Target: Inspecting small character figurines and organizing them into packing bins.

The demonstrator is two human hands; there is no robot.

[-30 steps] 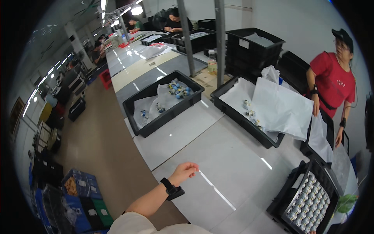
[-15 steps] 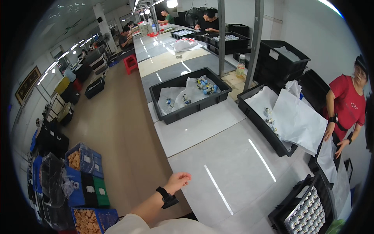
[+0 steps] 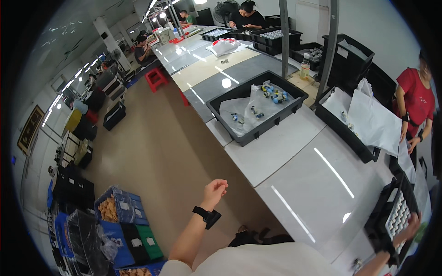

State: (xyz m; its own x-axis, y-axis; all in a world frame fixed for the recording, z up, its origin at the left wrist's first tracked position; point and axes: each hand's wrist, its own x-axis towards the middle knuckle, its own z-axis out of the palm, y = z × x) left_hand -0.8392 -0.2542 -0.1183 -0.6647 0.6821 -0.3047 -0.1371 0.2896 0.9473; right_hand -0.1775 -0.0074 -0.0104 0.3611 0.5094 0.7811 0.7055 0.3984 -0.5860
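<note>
One black tray (image 3: pixel 384 216) of white pieces under right hand (image 3: pixel 410 225), grip clamped on its rim; left hand (image 3: pixel 215 189) loosely curled, empty.

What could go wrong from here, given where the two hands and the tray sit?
The right hand grips the black tray of small white parts right at the table corner; it might tip or slide off. The left hand hangs empty over the floor, so only one hand steadies the tray, if it is lifted.
</note>
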